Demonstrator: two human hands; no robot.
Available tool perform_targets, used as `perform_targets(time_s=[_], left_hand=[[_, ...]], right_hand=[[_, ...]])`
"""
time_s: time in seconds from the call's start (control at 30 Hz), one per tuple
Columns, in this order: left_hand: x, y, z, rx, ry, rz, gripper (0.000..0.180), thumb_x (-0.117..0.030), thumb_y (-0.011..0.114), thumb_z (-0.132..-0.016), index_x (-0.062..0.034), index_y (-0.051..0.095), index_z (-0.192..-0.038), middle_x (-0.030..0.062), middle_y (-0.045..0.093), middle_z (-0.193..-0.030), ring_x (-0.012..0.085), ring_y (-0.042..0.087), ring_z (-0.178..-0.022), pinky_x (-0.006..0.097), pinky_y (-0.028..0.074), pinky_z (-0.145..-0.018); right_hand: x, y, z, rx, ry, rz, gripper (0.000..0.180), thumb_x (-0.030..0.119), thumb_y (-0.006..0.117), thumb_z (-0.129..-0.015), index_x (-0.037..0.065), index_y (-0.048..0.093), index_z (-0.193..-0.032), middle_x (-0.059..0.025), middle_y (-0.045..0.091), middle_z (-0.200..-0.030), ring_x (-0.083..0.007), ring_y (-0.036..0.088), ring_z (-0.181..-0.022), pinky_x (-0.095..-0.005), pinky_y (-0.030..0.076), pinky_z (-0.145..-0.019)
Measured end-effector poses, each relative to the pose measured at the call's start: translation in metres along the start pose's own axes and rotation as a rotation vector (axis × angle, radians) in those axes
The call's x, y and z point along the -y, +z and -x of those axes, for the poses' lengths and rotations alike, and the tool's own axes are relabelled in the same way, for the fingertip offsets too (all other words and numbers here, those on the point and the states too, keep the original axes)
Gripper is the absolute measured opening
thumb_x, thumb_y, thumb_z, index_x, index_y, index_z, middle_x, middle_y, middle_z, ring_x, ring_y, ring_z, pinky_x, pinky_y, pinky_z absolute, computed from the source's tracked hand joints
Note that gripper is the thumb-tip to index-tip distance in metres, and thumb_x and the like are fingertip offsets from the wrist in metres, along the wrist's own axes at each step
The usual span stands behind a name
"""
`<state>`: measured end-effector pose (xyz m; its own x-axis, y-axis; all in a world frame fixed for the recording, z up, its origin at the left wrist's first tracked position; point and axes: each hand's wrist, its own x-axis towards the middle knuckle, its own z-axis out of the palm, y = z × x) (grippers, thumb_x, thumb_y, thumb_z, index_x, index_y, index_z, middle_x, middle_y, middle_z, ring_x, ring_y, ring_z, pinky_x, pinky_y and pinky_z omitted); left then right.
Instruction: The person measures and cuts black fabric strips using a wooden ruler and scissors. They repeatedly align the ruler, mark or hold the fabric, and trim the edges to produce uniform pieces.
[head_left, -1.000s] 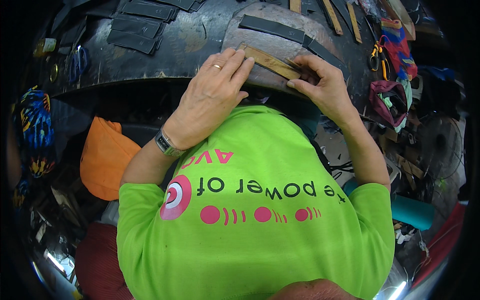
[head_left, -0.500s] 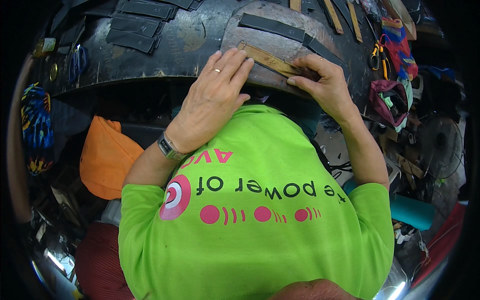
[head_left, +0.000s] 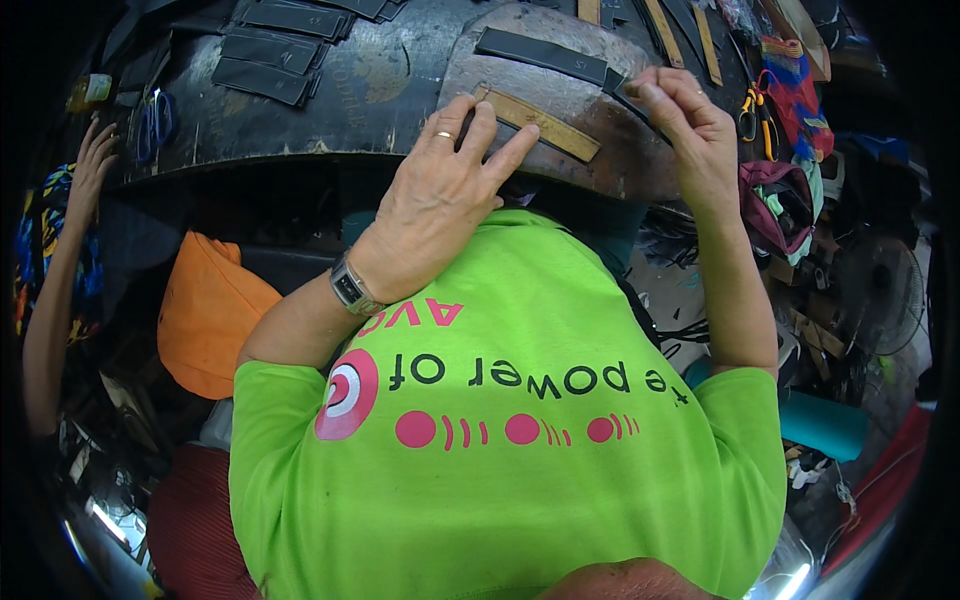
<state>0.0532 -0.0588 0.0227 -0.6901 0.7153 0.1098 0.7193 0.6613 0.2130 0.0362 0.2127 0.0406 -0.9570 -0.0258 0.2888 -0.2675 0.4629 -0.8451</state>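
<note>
My left hand point(head_left: 450, 190), with a ring and a wristwatch, presses flat on a dark piece and the lower end of a wooden ruler point(head_left: 545, 127). The ruler lies slanted across a grey work slab point(head_left: 600, 165) on the dark bench. My right hand point(head_left: 690, 130) is raised past the ruler's upper end, its fingertips pinched on a thin dark sliver point(head_left: 628, 92). A long black strip point(head_left: 540, 55) lies on the slab just beyond the ruler. My green shirt hides the bench's near edge.
More black strips point(head_left: 265, 70) and blue scissors point(head_left: 150, 120) lie at the bench's left. Another person's arm point(head_left: 60, 290) reaches up there. An orange cloth point(head_left: 205, 315) sits below. Orange-handled scissors point(head_left: 750, 105), bags and a fan point(head_left: 880, 290) crowd the right.
My right hand has left the ruler and risen to the right, pinching a thin dark sliver. My left hand stays pressed down. Another person's arm has come in at the left.
</note>
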Motion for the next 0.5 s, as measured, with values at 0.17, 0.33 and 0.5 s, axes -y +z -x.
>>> perform_targets(time_s=[0.17,0.33,0.5], left_hand=[[-0.002,0.001,-0.001,-0.019,0.004,0.001,0.081,-0.024,0.081,-0.073,-0.0194,0.044,-0.145,0.0191,0.046,-0.136,0.0341,0.041,-0.130,0.040,0.041,-0.109],[-0.002,0.000,0.000,-0.033,0.008,-0.007,0.081,-0.023,0.081,-0.072,-0.0173,0.045,-0.144,0.0193,0.047,-0.135,0.0346,0.043,-0.129,0.041,0.041,-0.108],[-0.003,0.001,0.000,-0.055,0.006,-0.001,0.079,-0.022,0.081,-0.071,-0.0163,0.048,-0.142,0.0178,0.048,-0.135,0.0337,0.044,-0.128,0.041,0.041,-0.107]], right_hand=[[0.011,-0.004,0.004,0.068,0.291,-0.247,0.021,0.015,0.058,-0.100,-0.002,0.067,-0.107,-0.0068,0.065,-0.099,-0.0117,0.063,-0.081,-0.0218,0.049,-0.073],[0.014,0.027,0.008,0.112,0.327,-0.556,0.020,0.009,0.053,-0.101,-0.004,0.057,-0.116,-0.0145,0.064,-0.111,-0.0205,0.069,-0.097,-0.0305,0.057,-0.085],[0.009,0.061,0.006,0.152,0.294,-0.660,0.016,0.003,0.056,-0.098,-0.002,0.058,-0.113,-0.0123,0.066,-0.106,-0.0192,0.069,-0.098,-0.0302,0.058,-0.087]])
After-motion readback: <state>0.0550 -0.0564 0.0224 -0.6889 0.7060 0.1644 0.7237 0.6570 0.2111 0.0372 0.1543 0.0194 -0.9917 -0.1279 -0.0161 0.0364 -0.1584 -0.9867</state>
